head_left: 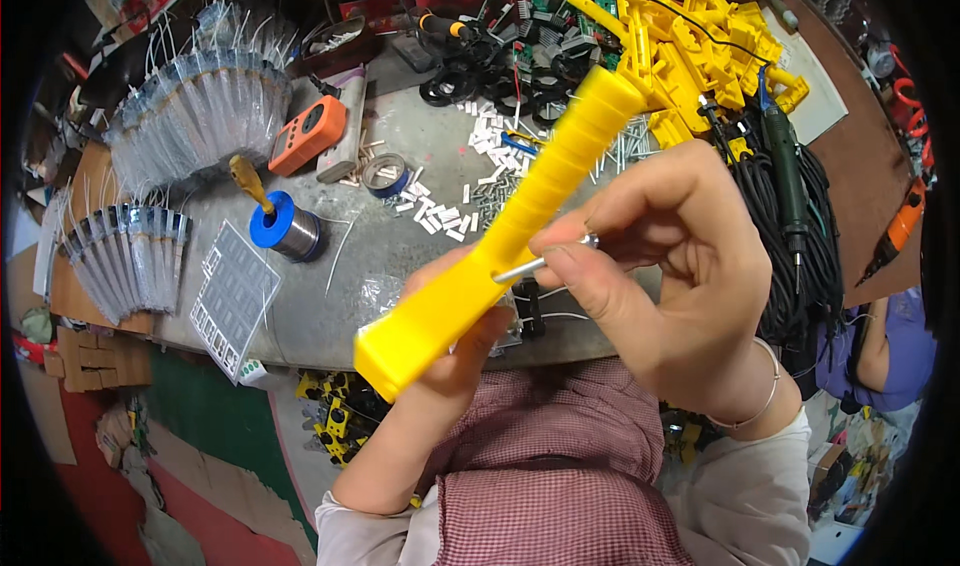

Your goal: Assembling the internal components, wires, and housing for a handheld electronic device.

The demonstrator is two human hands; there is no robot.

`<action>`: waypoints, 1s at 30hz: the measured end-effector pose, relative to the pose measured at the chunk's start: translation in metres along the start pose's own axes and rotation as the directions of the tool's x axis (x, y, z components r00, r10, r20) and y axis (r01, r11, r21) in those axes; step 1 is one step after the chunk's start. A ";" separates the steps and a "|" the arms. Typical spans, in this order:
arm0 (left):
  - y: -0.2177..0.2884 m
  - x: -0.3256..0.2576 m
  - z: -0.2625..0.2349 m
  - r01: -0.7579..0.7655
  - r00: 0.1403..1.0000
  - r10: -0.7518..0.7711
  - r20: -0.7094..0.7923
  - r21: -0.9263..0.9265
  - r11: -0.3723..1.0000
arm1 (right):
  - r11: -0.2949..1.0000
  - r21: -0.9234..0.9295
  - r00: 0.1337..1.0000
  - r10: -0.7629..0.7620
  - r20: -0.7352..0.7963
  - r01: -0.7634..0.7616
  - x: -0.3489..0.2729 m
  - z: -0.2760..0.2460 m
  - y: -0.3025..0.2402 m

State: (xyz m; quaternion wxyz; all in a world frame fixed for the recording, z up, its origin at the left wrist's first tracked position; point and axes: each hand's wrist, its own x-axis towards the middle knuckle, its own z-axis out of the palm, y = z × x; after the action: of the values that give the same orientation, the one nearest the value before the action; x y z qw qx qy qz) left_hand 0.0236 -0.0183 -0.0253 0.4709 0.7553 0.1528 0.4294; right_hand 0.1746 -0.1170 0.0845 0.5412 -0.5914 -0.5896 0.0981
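A yellow plastic tool housing with a ribbed round handle slants across the middle, its block-shaped end low and left. My left hand is closed around the block end from beneath, and the housing hides part of its fingers. Between the thumb and fingertips of my right hand is a long silver screw. The screw's tip meets a small hole in the side of the housing, just below the handle, and most of its shank shows outside. Its head is by my right fingertips.
Yellow housings heap at the back right, beside a dark electric screwdriver and black cables. White pieces, a tape roll, an orange meter, a solder spool and bagged parts lie leftward. Another person sits right.
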 end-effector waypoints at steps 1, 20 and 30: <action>0.013 0.000 -0.002 0.089 0.996 -0.091 0.000 0.228 0.970 | 0.996 0.022 0.996 0.089 0.014 -0.089 0.000 0.000 -0.001; -0.011 0.024 -0.012 -0.150 0.825 -0.126 0.550 0.429 0.891 | 0.577 -0.780 0.836 0.285 0.470 0.242 -0.037 -0.044 0.059; -0.022 0.020 -0.002 -0.127 0.855 -0.080 0.512 0.358 0.925 | 0.733 -0.670 0.796 0.337 0.503 0.112 -0.039 -0.027 0.075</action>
State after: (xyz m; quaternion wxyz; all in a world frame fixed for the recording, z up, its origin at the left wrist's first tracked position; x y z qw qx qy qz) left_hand 0.0374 0.0071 -0.0333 0.3342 0.9209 0.0912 0.1787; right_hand 0.2284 -0.1414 0.0187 0.0712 -0.7202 -0.6837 0.0938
